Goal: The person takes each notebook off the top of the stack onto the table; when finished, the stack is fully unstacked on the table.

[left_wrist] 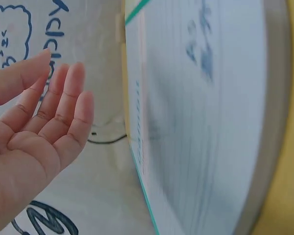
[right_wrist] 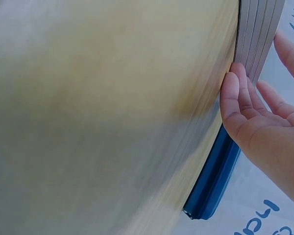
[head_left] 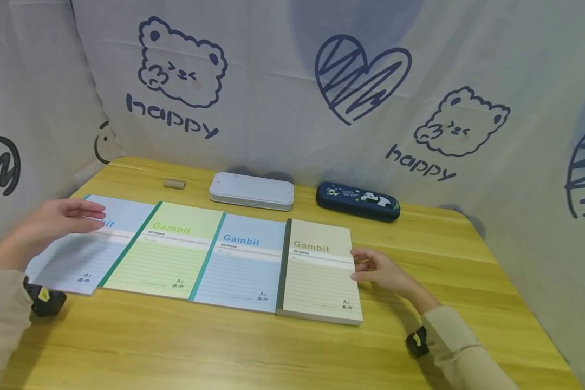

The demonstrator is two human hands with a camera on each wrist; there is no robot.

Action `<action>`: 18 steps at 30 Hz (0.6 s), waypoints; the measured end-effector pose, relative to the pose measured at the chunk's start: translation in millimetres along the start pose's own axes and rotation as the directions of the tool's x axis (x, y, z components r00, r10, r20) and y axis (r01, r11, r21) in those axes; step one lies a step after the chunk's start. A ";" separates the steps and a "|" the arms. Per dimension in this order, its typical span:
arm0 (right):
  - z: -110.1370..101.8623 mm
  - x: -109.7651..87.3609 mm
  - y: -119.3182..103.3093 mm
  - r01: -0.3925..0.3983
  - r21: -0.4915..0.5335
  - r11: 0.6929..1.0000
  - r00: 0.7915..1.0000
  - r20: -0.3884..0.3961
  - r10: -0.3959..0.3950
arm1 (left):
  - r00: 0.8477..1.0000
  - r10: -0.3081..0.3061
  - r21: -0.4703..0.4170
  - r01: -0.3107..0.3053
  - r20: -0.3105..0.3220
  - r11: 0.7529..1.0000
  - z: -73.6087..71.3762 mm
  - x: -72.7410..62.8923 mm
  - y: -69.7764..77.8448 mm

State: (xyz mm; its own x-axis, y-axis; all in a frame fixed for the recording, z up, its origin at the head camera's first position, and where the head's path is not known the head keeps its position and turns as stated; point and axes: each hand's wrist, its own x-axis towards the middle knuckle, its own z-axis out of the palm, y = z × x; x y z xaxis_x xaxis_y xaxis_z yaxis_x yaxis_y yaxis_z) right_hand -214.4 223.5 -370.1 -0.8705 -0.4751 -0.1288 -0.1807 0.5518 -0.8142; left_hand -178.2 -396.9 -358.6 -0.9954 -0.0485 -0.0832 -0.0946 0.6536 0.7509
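Four "Gambit" notebooks lie side by side in a row: a blue notebook at far left, a yellow-green notebook, a second blue notebook and a beige notebook at the right. The beige one looks thick, and several layers show along its edge in the right wrist view. My left hand hovers above the leftmost notebook, fingers relaxed, palm bare in the left wrist view. At the beige notebook's right edge, my right hand touches its side with the fingertips.
Behind the row stand a white case and a dark blue panda pencil case. A small brown cylinder lies at the back left. A printed cloth hangs around the wooden table.
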 end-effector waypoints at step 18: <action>0.0 1.4 0.9 0.009 -0.005 1.000 1.000 -0.001 -0.009 | 0.984 0.110 -0.118 -0.094 0.141 0.989 57.6 -8.2 84.7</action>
State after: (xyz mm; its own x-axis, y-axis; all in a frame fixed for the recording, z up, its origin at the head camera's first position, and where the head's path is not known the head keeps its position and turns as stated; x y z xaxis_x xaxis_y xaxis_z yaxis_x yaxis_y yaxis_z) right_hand -215.8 223.4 -371.0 -0.8690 -0.4798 -0.1208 -0.1911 0.5506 -0.8126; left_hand -177.0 -297.7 -332.0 -0.9872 0.1304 -0.0913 -0.0024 0.5611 0.8277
